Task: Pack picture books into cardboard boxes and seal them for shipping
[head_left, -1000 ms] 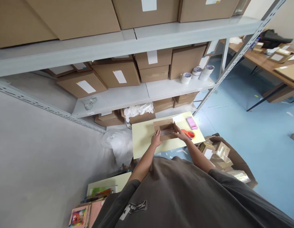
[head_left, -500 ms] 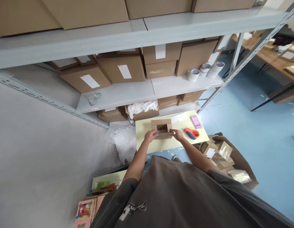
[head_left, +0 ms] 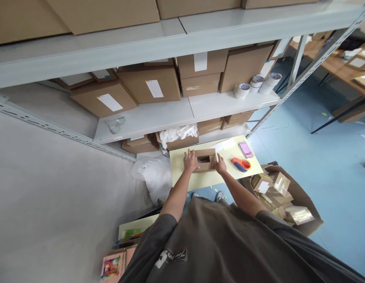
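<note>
A small cardboard box (head_left: 205, 167) stands on the pale yellow table (head_left: 182, 181), its top partly open with a dark gap between the flaps. My left hand (head_left: 189, 161) lies against its left side, fingers reaching over the top flap. Against the right side rests my right hand (head_left: 220, 165), so the box is held between both hands. Right of it lies an orange and blue tape dispenser (head_left: 241, 164). Behind that is a pink, pixelated item (head_left: 246, 149), and white paper (head_left: 223, 144) lies at the table's back edge.
A metal shelf (head_left: 159, 114) with cartons, tape rolls (head_left: 243, 90) and glasses (head_left: 114, 125) rises behind the table. Right of the table, a large carton (head_left: 310, 224) holds several small taped boxes. White plastic wrap (head_left: 154, 177) hangs at the left.
My left hand has moved farther back along the box's left side, and my right hand has shifted from the near right corner to the right side. The top opening looks narrower.
</note>
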Tool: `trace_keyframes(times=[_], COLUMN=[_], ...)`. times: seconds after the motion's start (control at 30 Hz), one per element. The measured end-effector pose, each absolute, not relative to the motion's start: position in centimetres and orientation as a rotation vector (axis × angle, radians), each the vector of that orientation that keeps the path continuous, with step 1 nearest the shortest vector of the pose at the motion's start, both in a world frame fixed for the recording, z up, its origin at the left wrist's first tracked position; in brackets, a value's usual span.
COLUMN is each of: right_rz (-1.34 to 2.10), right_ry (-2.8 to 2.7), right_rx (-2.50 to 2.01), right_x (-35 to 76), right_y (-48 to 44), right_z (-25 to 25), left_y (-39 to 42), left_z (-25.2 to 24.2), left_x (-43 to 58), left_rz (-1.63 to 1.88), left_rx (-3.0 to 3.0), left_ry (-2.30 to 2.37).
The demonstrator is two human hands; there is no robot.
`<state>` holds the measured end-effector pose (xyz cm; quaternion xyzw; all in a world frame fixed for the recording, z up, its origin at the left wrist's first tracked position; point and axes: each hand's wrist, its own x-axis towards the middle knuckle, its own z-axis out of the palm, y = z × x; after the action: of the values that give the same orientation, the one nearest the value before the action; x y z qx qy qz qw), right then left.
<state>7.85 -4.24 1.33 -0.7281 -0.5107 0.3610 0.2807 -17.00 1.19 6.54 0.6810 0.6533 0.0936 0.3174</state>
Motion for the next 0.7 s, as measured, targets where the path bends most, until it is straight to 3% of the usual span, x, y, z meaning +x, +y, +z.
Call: trace_keyframes(times=[0.33, 0.7], right_rz=[0.875, 0.732], right_ry=[-1.673, -1.960], right_rx=[-1.895, -1.984], right_x=[8.1, 7.4], right_y=[-4.6, -6.3], right_z=[2.3, 0.9], left_y=[-1.4, -4.3], left_z=[6.9, 3.1], left_x=[-18.8, -19.8], left_rz=[0.281, 0.166], left_rx=[2.094, 2.114], left_ry=[1.649, 1.554])
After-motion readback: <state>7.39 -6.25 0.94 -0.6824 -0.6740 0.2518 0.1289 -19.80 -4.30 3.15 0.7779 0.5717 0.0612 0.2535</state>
